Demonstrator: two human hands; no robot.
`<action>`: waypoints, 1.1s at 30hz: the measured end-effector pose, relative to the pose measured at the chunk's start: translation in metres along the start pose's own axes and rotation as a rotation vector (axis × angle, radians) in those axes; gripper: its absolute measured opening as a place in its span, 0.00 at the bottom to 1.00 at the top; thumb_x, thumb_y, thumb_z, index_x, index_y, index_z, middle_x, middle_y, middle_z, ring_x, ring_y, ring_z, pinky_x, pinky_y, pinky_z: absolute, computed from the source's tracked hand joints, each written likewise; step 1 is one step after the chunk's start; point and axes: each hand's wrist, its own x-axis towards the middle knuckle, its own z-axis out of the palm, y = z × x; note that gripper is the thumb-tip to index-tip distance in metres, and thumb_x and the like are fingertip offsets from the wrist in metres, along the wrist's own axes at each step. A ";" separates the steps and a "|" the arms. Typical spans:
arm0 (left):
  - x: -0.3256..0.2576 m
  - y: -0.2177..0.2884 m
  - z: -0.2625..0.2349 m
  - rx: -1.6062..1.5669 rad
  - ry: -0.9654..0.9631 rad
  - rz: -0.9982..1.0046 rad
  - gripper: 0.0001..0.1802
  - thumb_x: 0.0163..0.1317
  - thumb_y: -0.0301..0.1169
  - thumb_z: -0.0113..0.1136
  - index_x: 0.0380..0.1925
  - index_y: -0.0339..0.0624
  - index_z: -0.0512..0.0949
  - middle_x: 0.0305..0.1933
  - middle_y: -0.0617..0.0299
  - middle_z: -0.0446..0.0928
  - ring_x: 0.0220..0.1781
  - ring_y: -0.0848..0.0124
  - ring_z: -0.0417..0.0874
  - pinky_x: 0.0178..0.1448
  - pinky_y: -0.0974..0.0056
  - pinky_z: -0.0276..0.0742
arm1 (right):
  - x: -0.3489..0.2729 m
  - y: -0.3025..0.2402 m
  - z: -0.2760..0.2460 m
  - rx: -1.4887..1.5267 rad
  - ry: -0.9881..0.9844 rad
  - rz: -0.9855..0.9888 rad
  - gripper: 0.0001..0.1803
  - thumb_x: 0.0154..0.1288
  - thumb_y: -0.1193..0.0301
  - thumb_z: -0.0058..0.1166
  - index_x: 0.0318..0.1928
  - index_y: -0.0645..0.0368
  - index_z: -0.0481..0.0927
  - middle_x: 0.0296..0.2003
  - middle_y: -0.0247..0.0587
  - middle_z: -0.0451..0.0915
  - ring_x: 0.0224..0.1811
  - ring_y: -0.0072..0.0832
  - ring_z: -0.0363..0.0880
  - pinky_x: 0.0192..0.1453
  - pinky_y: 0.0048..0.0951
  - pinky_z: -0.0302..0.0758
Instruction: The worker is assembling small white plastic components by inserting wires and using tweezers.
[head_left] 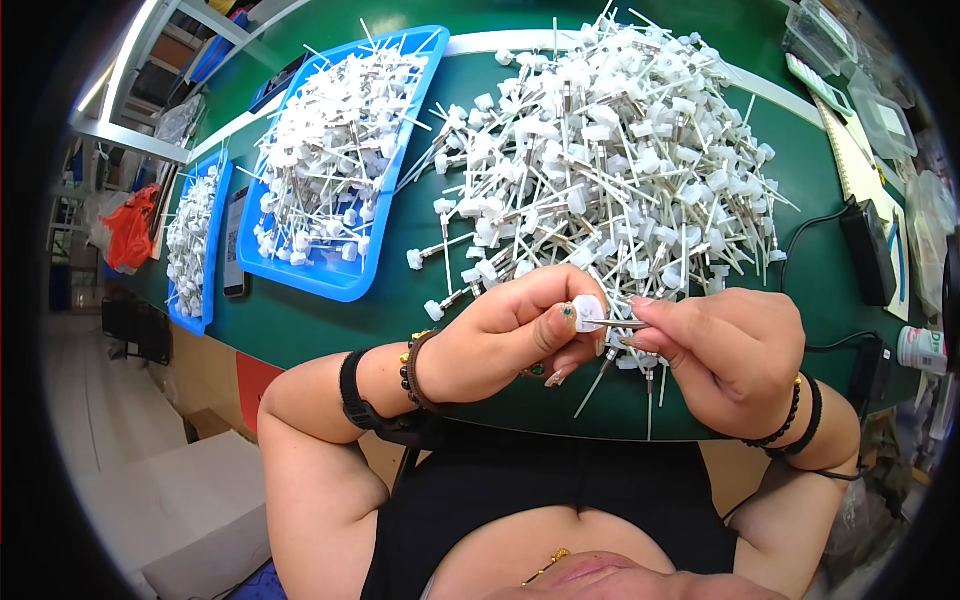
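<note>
Two blue trays sit on the green table [330, 320], both to the person's left. The nearer tray [405, 165] is heaped with white-capped parts on thin metal stems, stacked so high that only its rim and lower corner show. The far tray [215, 250], narrower and close to the table's left edge, holds a smaller layer of the same parts. Between the trays lies a dark phone [236, 255].

Loose on the table ahead is a much bigger pile [610, 150] of the same parts, spreading from the middle to the right.

Both hands meet just in front of that pile, above the table's near edge. The left hand [500, 340] is curled closed, thumb and fingers pinching the white cap [588, 312] of one part. The right hand [730, 345] is also closed, its fingertips pinching the thin stem [618, 323] that sticks out of the cap. The part is held level between them, clear of the table.

At the right edge lie a notebook [850, 165], a black adapter [868, 250] with its cable, and a white bottle [922, 350].
</note>
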 end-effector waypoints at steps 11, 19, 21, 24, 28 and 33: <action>0.002 0.009 0.001 -0.037 -0.012 -0.051 0.18 0.68 0.43 0.45 0.40 0.37 0.66 0.29 0.66 0.67 0.24 0.82 0.63 0.28 0.75 0.61 | 0.007 0.002 -0.014 0.150 -0.091 0.133 0.08 0.49 0.78 0.62 0.33 0.63 0.82 0.18 0.38 0.78 0.17 0.24 0.76 0.19 0.20 0.67; 0.000 0.012 0.001 0.017 -0.026 -0.121 0.21 0.66 0.45 0.47 0.38 0.34 0.68 0.28 0.65 0.67 0.22 0.82 0.62 0.27 0.75 0.60 | 0.010 0.009 -0.022 0.757 -0.343 0.727 0.05 0.57 0.76 0.58 0.30 0.66 0.83 0.19 0.38 0.80 0.21 0.18 0.79 0.25 0.16 0.73; 0.001 0.011 0.002 0.042 -0.020 -0.120 0.20 0.66 0.45 0.46 0.39 0.35 0.68 0.27 0.66 0.67 0.22 0.82 0.62 0.27 0.75 0.60 | 0.010 0.010 -0.022 0.766 -0.383 0.742 0.05 0.57 0.75 0.58 0.30 0.66 0.83 0.19 0.38 0.80 0.21 0.18 0.79 0.25 0.16 0.73; 0.001 0.010 0.001 0.048 -0.025 -0.123 0.20 0.67 0.45 0.46 0.38 0.35 0.68 0.27 0.66 0.67 0.22 0.82 0.62 0.27 0.75 0.60 | 0.011 0.010 -0.023 0.759 -0.404 0.769 0.06 0.57 0.75 0.58 0.29 0.66 0.83 0.19 0.37 0.80 0.21 0.18 0.80 0.25 0.16 0.73; 0.001 0.010 0.001 0.034 -0.033 -0.135 0.19 0.67 0.44 0.46 0.38 0.36 0.68 0.26 0.67 0.66 0.22 0.82 0.61 0.26 0.75 0.59 | 0.012 0.010 -0.023 0.750 -0.424 0.751 0.06 0.57 0.75 0.58 0.29 0.66 0.83 0.19 0.37 0.80 0.21 0.17 0.80 0.26 0.16 0.73; 0.001 0.009 0.001 0.042 -0.032 -0.147 0.17 0.68 0.42 0.46 0.38 0.36 0.68 0.26 0.67 0.65 0.22 0.82 0.61 0.26 0.75 0.59 | 0.012 0.011 -0.023 0.741 -0.439 0.747 0.05 0.57 0.75 0.59 0.29 0.66 0.83 0.19 0.37 0.80 0.21 0.17 0.80 0.26 0.16 0.73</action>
